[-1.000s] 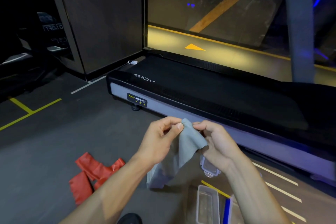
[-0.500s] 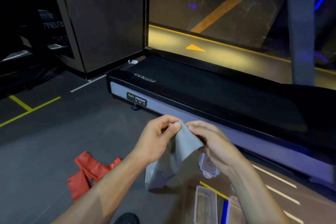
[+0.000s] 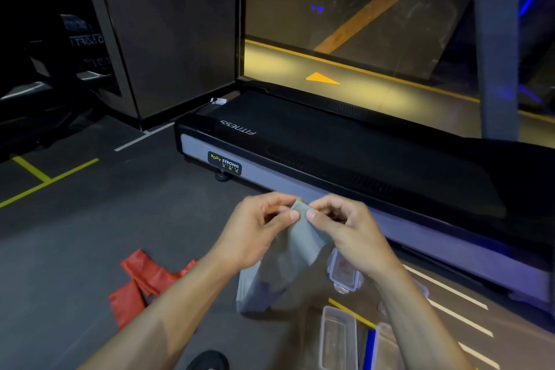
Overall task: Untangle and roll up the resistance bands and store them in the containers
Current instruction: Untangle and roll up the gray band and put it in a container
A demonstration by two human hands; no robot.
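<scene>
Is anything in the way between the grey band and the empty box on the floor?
Nothing visible. Both hands pinch the grey band at its top, and it hangs above the floor. The open clear container lies below and right, with a clear gap between.

Centre of frame: the left hand [image 3: 255,234] and right hand [image 3: 350,237] pinch the top of the grey band [image 3: 301,237], which hangs between the forearms.
Upper half, left to right: the treadmill [image 3: 345,156] deck runs just beyond the hands and walls off that side.
Left and lower left: open dark floor [image 3: 90,234]; only the red band [image 3: 144,285] lies crumpled there, beside the left forearm.
Lower right: clear containers [image 3: 338,336] and a clip lid [image 3: 344,275] crowd the floor beneath the right forearm.
</scene>
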